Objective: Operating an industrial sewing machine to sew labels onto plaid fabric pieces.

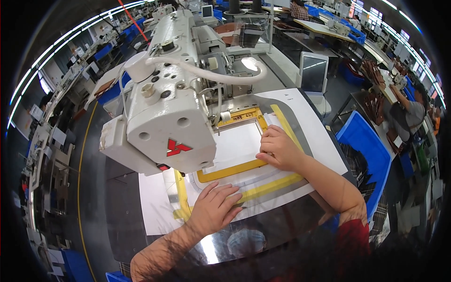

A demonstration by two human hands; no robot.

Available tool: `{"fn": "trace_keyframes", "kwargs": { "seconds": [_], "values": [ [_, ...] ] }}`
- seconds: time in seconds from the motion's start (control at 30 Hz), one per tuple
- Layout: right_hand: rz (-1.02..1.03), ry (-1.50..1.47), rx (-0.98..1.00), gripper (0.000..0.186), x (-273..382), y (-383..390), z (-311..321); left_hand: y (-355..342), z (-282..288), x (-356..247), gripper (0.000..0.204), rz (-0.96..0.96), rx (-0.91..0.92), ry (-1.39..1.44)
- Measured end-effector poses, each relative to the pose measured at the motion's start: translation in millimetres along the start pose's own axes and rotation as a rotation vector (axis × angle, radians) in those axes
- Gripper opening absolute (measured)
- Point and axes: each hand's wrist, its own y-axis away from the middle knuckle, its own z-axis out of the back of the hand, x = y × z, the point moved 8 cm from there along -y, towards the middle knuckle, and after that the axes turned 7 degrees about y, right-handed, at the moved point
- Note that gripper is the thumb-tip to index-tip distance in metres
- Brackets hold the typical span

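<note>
At the dark table point(127, 202) with two bare hands point(213, 208), one white sewing machine point(174, 127), one yellow frame point(232, 170), at least three yellow tape strips point(263, 189), one display point(313, 75) near the far right corner and two dark spools point(235, 6) beyond the far edge.

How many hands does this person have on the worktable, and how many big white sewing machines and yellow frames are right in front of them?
Hands: 2, left hand and right hand
Big white sewing machine: 1
Yellow frame: 1
Total: 4
</note>
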Motion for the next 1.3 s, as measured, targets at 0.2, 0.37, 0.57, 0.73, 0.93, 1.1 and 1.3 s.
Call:
{"fn": "trace_keyframes", "kwargs": {
  "seconds": [0.2, 0.37, 0.57, 0.73, 0.93, 1.1, 1.3],
  "values": [
    [-0.171, -0.121, -0.029, 0.015, 0.1, -7.7, -5.5, 1.3, -2.5, 0.0, 0.028, -0.092, -0.069, 0.077],
    [-0.254, -0.406, 0.164, 0.018, 33.4, -55.2, -54.2, 2.8, -6.6, -13.6, 0.023, -0.232, -0.076, 0.13],
    [-0.343, -0.169, 0.013, 0.017, 3.7, -71.5, -75.0, 56.3, 47.4, -36.3, 0.026, -0.306, -0.164, -0.231],
    [-0.212, -0.125, -0.179, 0.007, 43.7, -25.1, -13.2, 230.2, 170.1, -13.3, 0.023, 0.252, -0.919, -0.55],
    [0.264, -0.207, 0.043, 0.014, 152.4, -17.2, -33.4, 489.1, 118.8, 67.1, 0.023, 1.604, -0.631, -0.264],
    [0.375, -0.278, 0.148, 0.017, 173.6, -15.4, -48.2, 482.1, 51.8, 96.8, 0.035, 1.444, -0.183, -0.397],
    [0.346, -0.271, 0.153, 0.016, 169.1, -16.0, -45.5, 470.8, 46.4, 119.1, 0.024, 1.271, 0.002, -0.482]
  ]
}}
